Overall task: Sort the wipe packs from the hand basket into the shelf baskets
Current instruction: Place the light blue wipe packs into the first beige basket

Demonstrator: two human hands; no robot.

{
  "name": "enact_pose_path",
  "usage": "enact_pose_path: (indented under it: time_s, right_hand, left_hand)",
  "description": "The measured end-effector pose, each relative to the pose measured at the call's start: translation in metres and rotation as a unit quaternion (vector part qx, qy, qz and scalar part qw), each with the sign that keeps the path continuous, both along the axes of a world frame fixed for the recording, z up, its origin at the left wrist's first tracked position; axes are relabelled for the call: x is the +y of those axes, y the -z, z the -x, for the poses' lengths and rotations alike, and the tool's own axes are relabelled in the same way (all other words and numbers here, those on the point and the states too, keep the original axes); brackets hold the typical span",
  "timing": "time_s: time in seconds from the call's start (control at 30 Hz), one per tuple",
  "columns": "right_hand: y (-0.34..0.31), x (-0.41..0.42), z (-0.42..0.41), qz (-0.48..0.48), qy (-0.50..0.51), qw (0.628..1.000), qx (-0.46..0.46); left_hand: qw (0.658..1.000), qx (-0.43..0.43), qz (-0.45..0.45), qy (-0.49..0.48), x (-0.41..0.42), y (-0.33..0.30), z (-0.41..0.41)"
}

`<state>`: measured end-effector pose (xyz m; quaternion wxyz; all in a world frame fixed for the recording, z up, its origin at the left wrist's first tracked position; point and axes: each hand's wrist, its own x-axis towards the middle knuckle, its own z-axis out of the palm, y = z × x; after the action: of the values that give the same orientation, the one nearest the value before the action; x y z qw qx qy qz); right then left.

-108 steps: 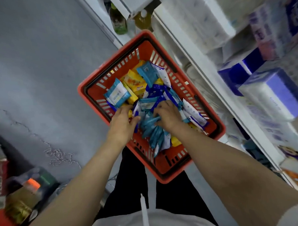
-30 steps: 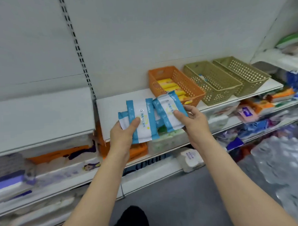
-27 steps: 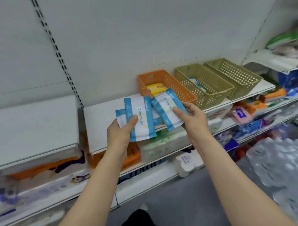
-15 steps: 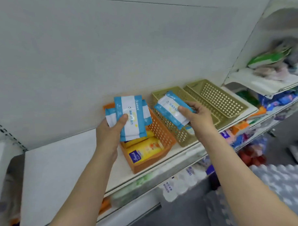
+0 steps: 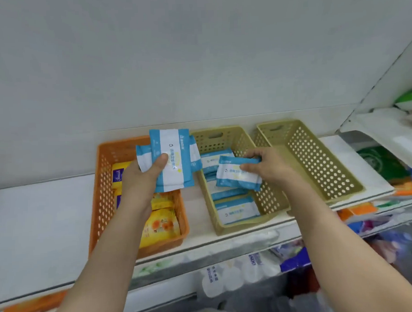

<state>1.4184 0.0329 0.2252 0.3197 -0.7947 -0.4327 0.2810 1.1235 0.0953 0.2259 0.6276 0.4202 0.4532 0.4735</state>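
Wipe packs: right hand (image 5: 266, 167) pinches one blue pack (image 5: 238, 178) over middle tan basket (image 5: 269, 195), left hand (image 5: 142, 179) grips fanned stack (image 5: 172, 166) above orange basket (image 5: 101, 194). We'd lay it flat on matching packs, keep stack clear. Stack count hidden; hand basket out of frame.

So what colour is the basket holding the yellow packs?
Orange basket, perforated sides, clearest in the head view.

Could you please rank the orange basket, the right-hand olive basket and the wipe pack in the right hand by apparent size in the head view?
1. orange basket
2. right-hand olive basket, possibly similar, standing farther off
3. wipe pack
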Motion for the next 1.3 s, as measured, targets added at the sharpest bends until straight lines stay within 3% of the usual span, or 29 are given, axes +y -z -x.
enact_pose_path:
  time_s: [0.2,0.37,0.53,0.63,0.7,0.77,0.83,0.9,1.0,1.13,1.23,1.3]
  right_hand:
    - [0.000,0.038,-0.009,-0.053,-0.051,0.997,-0.018]
    - [0.008,0.080,0.004,-0.040,-0.134,0.987,-0.081]
    - [0.035,0.087,0.017,0.044,-0.203,0.948,-0.241]
    - [0.039,0.084,0.018,0.076,-0.228,0.937,-0.252]
    - [0.027,0.084,0.018,0.038,-0.210,0.958,-0.194]
    - [0.004,0.082,0.026,-0.063,-0.125,0.988,-0.057]
    - [-0.021,0.077,0.039,-0.136,-0.068,0.984,0.091]
    - [-0.037,0.069,0.051,-0.121,-0.096,0.969,0.194]
    - [-0.040,0.060,0.058,-0.069,-0.139,0.956,0.251]
    - [-0.036,0.056,0.053,-0.088,-0.048,0.948,0.301]
    - [-0.028,0.047,0.050,0.006,-0.099,0.921,0.377]
    - [-0.022,0.043,0.049,0.002,-0.083,0.916,0.393]
  left_hand:
    - [0.998,0.022,0.020,-0.057,-0.021,0.004,-0.047]
    - [0.994,0.028,0.014,-0.103,-0.016,0.003,-0.043]
    - [0.992,0.033,0.017,-0.117,-0.005,-0.001,-0.039]
    - [0.993,0.026,0.017,-0.111,-0.004,-0.004,-0.042]
    - [0.995,0.021,0.017,-0.095,-0.005,-0.005,-0.044]
    - [0.997,0.017,0.016,-0.080,-0.006,-0.005,-0.045]
    - [0.997,0.008,0.008,-0.072,-0.007,-0.004,-0.050]
    - [0.998,0.004,-0.006,-0.062,-0.008,-0.003,-0.057]
    - [0.998,-0.001,-0.018,-0.053,-0.009,-0.004,-0.067]
    - [0.997,-0.006,-0.025,-0.072,-0.010,-0.002,-0.074]
    - [0.995,-0.016,-0.026,-0.092,-0.009,-0.001,-0.081]
    - [0.995,-0.027,-0.025,-0.092,-0.008,-0.001,-0.086]
